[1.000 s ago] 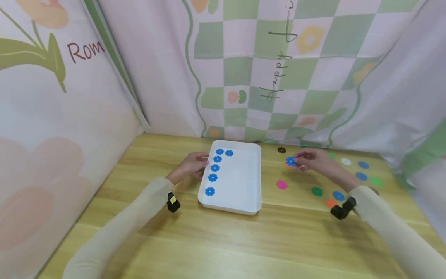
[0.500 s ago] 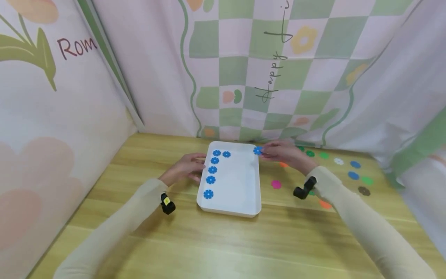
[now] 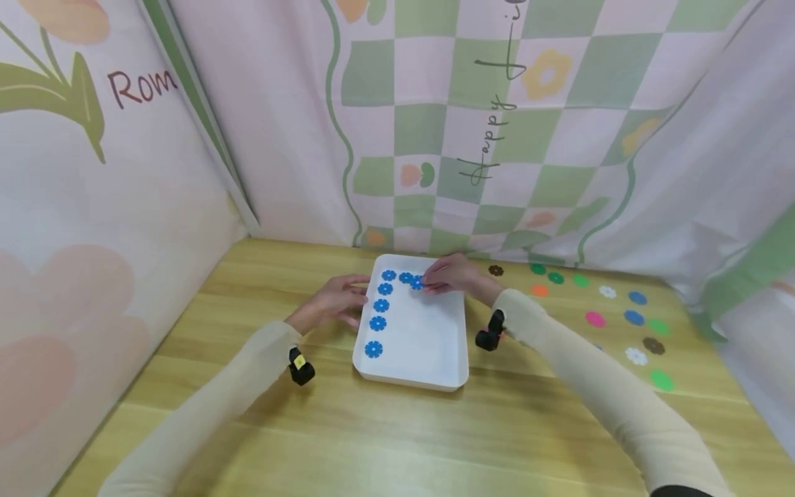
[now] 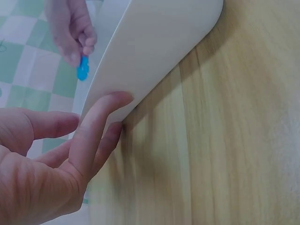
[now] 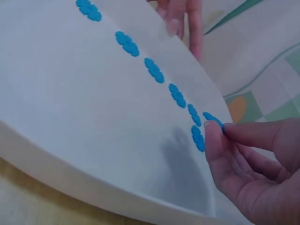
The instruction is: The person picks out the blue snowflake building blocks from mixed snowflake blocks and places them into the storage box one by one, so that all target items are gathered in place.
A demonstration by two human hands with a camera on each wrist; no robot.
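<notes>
A white tray (image 3: 428, 345) holds a column of blue notched flower-shaped discs (image 3: 378, 323) along its left side, with one more blue disc (image 3: 405, 277) to the right of the column's top. My right hand (image 3: 452, 273) is over the tray's far part. Thumb and fingertips pinch another blue flower-shaped disc (image 5: 213, 118), which overlaps the neighbouring disc in the head view. My left hand (image 3: 332, 302) is at the tray's left side. In the left wrist view its loosely bent fingers (image 4: 86, 136) rest against the outer wall (image 4: 145, 51).
On the wooden table (image 3: 298, 428), right of the tray, lie several loose discs: orange (image 3: 540, 290), pink (image 3: 595, 319), white (image 3: 636, 355), brown (image 3: 653, 345), green (image 3: 662, 379) and blue (image 3: 634, 317). A patterned curtain (image 3: 497, 138) hangs behind the table.
My right hand has carried the blue disc leftward from among the loose discs, across the tray's right rim, to beside the top of the column. My left hand stays at the tray's left side.
</notes>
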